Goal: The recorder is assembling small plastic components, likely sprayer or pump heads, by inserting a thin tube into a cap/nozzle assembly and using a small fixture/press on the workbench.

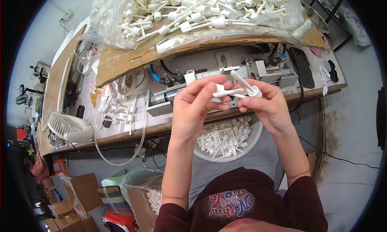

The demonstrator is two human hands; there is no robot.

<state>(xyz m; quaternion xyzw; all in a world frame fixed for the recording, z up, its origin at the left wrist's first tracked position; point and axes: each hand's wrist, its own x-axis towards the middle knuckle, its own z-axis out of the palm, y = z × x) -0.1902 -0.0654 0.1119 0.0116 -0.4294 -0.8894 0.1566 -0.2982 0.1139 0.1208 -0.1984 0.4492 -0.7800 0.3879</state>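
Pinching a white capped stick (219,90) near its cap end, the left hand (192,105) has a narrow thumb-and-finger hold, as I see it from here. Facing it, the right hand (271,105) is closed on the cap of another white piece (255,90), whose stem slants up toward the left fingertips. Between the two grips the stems lie close together; I can't tell whether they touch.

Both look like moulded plastic: light, fairly stiff, a bit slick along the smooth stem and not very fragile, though a thin stem might bend or snap if levered hard. I'd judge the cap the best place to take hold, being wider and giving fingertips more to press on.

Just beyond the right grip is a metal fixture (269,72) on the workbench (318,92); below both hands sits a round tub (255,139) of similar pieces, and farther beyond, a clear bag (109,22) heaped with more.
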